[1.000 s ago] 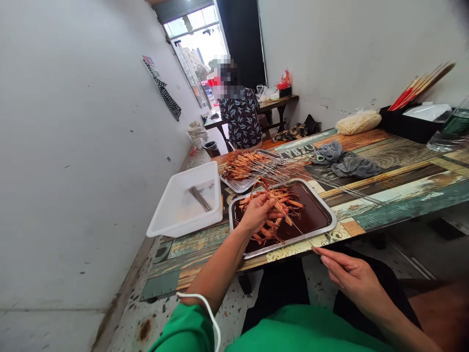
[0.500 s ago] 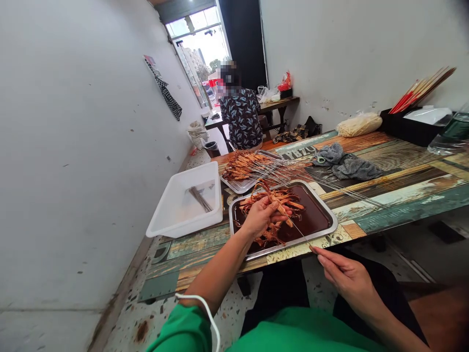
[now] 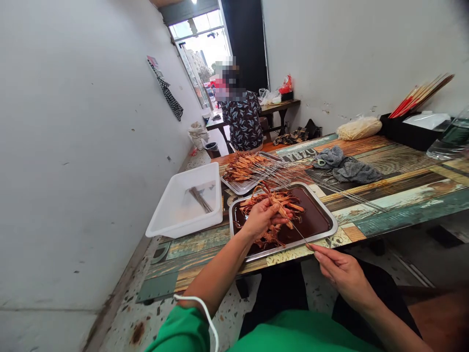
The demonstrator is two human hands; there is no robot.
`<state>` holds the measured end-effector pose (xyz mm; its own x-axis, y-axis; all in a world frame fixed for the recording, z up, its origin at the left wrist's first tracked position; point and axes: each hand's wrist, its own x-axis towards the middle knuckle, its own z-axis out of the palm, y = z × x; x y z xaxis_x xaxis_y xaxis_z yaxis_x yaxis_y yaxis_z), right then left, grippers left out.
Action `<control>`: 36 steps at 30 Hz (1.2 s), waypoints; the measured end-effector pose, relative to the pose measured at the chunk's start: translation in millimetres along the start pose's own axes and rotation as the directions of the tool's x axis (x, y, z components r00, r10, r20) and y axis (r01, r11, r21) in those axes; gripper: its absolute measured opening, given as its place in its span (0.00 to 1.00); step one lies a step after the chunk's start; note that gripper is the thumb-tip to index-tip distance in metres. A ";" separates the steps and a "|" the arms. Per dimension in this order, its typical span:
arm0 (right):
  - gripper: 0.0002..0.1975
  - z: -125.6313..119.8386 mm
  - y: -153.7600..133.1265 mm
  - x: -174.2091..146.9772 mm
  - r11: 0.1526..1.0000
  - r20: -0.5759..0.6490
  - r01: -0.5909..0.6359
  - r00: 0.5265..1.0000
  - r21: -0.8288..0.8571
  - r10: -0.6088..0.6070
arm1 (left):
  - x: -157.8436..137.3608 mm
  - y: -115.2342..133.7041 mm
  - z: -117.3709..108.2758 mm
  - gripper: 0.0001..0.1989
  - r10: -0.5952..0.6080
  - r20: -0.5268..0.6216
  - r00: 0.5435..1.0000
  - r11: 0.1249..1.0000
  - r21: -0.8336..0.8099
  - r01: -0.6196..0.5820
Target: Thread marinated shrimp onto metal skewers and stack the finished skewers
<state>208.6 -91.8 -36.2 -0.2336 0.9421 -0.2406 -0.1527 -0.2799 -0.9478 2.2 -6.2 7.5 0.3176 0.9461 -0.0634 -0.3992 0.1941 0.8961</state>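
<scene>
My left hand [image 3: 261,218] is closed around a slender reddish-brown piece of braised meat [image 3: 281,210] with curled thin ends. It is held just above a metal tray [image 3: 332,225] of dark sauce, where more such pieces lie in a heap [image 3: 269,238]. My right hand [image 3: 339,268] pinches the near end of a thin metal skewer [image 3: 301,236] in front of the tray's edge. The skewer's far end meets the meat at my left fingers; how deep it goes in is hidden.
Behind stands a second tray [image 3: 238,187] of skewered meat. A white plastic bin [image 3: 176,205] holds several metal skewers [image 3: 200,199]. Grey cloths [image 3: 355,170], a bag of pale sticks [image 3: 359,128] and a black box [image 3: 406,132] are to the right. A person [image 3: 242,120] sits farther back.
My right hand has shifted slightly left and up, bringing the skewer's near end a little closer to my left hand. My left hand stays almost still with the meat.
</scene>
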 end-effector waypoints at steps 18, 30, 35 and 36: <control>0.22 3.4 4.2 2.1 0.964 -0.046 0.160 0.984 -0.214 -0.174 | 0.9 -2.0 -1.8 0.13 0.008 -0.026 1.000 1.000 -0.009 -0.009; 0.21 -10.3 6.6 12.3 0.163 0.345 0.610 0.626 -0.776 -0.699 | 0.6 5.7 -4.1 0.12 0.019 -0.053 0.998 0.999 -0.042 -0.022; 0.18 -9.9 5.6 10.5 0.282 0.279 0.620 0.651 -0.732 -0.706 | 1.4 7.1 -3.6 0.12 0.006 -0.070 0.998 0.998 -0.062 -0.010; 0.18 -9.3 6.4 9.5 0.291 0.270 0.615 0.656 -0.733 -0.705 | 1.2 6.6 -3.1 0.12 0.004 -0.070 0.998 0.998 -0.056 -0.008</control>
<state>214.3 -82.9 -46.6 -0.3050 0.7653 0.5668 0.5153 0.6331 -0.5776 -2.7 -3.0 12.0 0.2554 0.9626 -0.0907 -0.4492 0.2012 0.8705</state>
